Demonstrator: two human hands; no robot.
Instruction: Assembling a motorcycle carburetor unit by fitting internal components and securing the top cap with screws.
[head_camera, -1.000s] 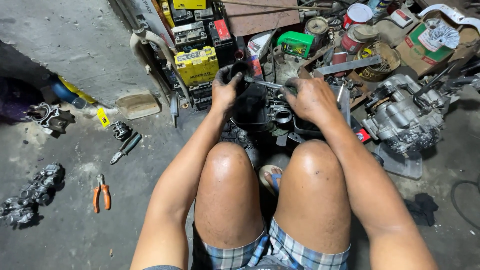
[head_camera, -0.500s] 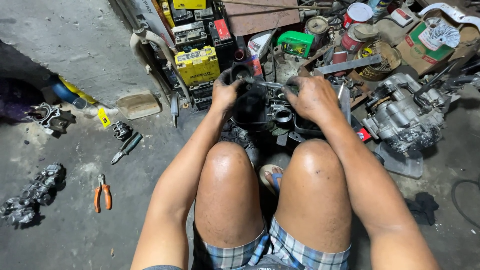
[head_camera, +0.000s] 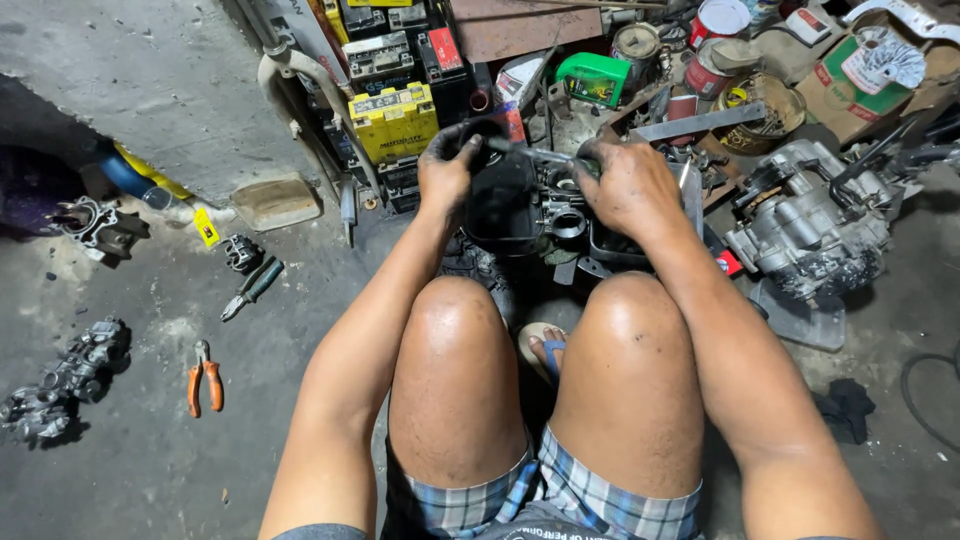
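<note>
- The person squats on the concrete floor (head_camera: 150, 60), knees up, both greasy hands out in front over a dark engine part (head_camera: 520, 205) that sits low between the feet.
- The left hand (head_camera: 447, 172) grips the left upper edge of the part, fingers curled shut over its rim.
- The right hand (head_camera: 628, 185) closes on a slim metal tool (head_camera: 535, 153) whose shaft points left across the part; the fingers wrap it tightly.
- The part looks like cast metal with round ports: judged heavy, rigid and oily, so likely slippery. Its thick outer rim seems the safest hold, rather than the small fittings.
- Just beyond the hands stand a yellow battery (head_camera: 393, 120) and a green container (head_camera: 594, 78); a grey engine block (head_camera: 815, 225) lies to the right, near but apart.
- On the floor to the left, well apart, lie orange-handled pliers (head_camera: 205, 377), a dark-handled tool (head_camera: 252, 288) and small metal castings (head_camera: 60, 385).
</note>
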